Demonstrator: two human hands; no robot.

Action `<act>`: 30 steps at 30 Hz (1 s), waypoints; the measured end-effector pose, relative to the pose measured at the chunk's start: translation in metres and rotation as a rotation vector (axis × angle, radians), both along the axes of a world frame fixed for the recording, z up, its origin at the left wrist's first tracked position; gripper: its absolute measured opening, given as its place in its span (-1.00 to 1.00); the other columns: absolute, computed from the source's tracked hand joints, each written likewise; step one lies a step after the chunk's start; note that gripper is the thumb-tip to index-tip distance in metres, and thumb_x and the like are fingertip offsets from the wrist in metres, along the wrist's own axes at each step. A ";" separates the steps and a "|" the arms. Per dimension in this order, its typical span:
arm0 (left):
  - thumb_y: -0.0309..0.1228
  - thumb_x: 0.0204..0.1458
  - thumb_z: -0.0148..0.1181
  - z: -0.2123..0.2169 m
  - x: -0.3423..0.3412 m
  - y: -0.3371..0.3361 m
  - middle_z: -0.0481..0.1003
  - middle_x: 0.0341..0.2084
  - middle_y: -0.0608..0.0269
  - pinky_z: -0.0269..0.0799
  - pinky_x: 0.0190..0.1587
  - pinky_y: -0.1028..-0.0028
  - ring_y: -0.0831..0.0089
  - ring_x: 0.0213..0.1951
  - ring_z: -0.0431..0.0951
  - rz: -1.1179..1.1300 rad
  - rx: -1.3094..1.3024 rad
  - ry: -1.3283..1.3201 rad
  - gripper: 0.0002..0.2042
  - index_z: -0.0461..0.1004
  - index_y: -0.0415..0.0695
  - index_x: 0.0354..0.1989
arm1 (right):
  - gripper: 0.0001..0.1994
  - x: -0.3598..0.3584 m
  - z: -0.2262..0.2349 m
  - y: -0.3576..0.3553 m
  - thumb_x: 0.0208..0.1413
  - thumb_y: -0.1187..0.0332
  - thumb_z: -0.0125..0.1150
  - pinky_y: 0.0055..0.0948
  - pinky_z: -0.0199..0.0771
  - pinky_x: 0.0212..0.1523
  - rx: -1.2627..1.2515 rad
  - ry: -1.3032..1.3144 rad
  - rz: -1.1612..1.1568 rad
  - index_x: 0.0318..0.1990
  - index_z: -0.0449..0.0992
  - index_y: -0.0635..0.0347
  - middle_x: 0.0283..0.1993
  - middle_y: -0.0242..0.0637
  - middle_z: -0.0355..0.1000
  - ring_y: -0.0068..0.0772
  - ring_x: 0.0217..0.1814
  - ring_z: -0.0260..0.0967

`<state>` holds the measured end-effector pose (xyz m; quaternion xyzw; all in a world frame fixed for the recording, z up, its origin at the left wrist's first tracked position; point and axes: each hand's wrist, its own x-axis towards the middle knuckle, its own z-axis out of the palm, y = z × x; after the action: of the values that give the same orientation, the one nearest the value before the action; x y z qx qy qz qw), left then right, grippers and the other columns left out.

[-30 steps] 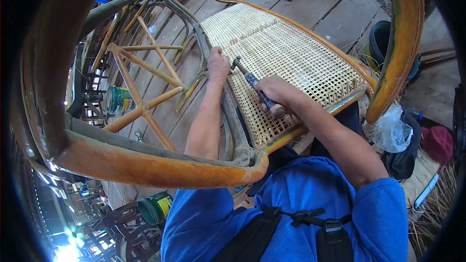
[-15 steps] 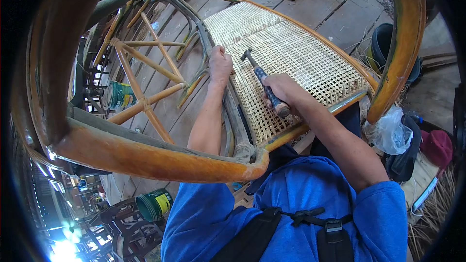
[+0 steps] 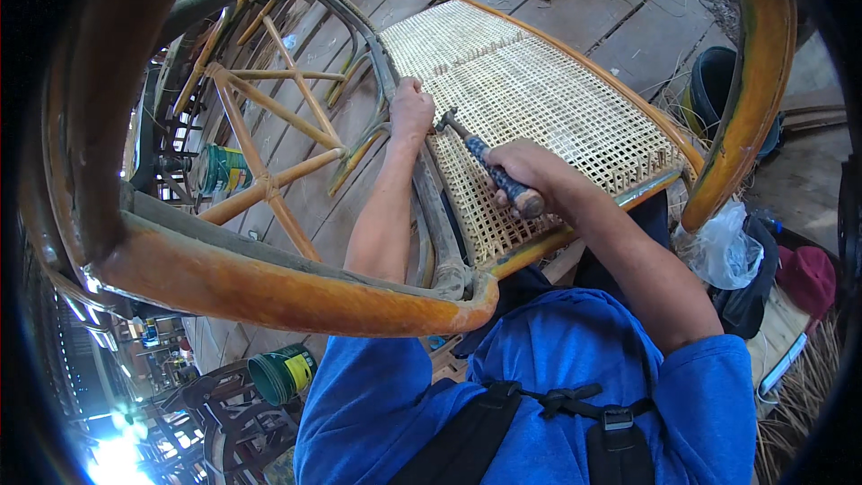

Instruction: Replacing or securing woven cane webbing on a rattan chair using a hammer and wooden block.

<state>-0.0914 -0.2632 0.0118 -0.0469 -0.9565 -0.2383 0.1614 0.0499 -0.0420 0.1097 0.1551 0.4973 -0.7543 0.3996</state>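
My right hand (image 3: 525, 166) is wrapped round the dark patterned grip of a hammer (image 3: 478, 151). Its small metal head lies close to the left border of a woven cane panel (image 3: 530, 90), beside my left hand. My left hand (image 3: 411, 110) is closed in a fist at the grey inner rail of the rattan chair frame (image 3: 384, 72); what its fingers hold, if anything, is hidden. Short pegs stand in rows across the panel's middle and along its near edge.
A thick curved rattan arm (image 3: 296, 292) crosses low in front of me, and another curved pole (image 3: 759, 99) rises at right. Green buckets (image 3: 283, 375) stand on the left, a dark bucket (image 3: 714, 81) far right. A plastic bag (image 3: 727, 251) and maroon cap (image 3: 805, 278) lie at right.
The hammer head has moved left and slightly down toward my left hand and the panel's border. My left fist stays at the rail, nearly unmoved.
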 end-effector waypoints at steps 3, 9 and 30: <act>-0.48 -0.13 -0.04 0.001 0.001 -0.007 0.46 -0.48 -0.10 0.38 -0.23 0.16 -0.04 -0.36 0.49 0.046 0.036 -0.017 -0.83 0.36 -0.22 -0.33 | -0.78 0.000 0.006 0.004 0.15 0.30 -0.09 -0.55 0.28 -0.82 0.079 0.059 0.005 -0.31 0.29 0.34 -0.52 -0.31 0.30 -0.56 -0.70 0.27; -0.48 -0.13 0.02 0.005 0.016 0.000 0.43 -0.57 -0.04 0.38 -0.34 0.23 0.07 -0.49 0.49 0.017 0.185 0.020 -0.85 0.35 -0.21 -0.35 | -0.81 0.000 0.004 0.009 0.12 0.35 -0.08 -0.55 0.25 -0.81 0.065 0.056 -0.021 -0.31 0.29 0.34 -0.52 -0.30 0.30 -0.55 -0.69 0.27; -0.52 -0.14 -0.04 -0.010 -0.001 -0.004 0.42 -0.52 -0.12 0.36 -0.30 0.19 -0.04 -0.42 0.45 0.000 0.208 0.092 -0.85 0.35 -0.23 -0.35 | -0.78 -0.003 -0.005 0.007 0.14 0.35 -0.10 -0.54 0.31 -0.69 0.150 0.190 0.021 -0.37 0.32 0.37 -0.55 -0.28 0.29 -0.49 -0.70 0.25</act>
<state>-0.0924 -0.2674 0.0019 -0.0409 -0.9182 -0.3339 0.2092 0.0468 -0.0345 0.1048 0.1070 0.5897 -0.7219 0.3459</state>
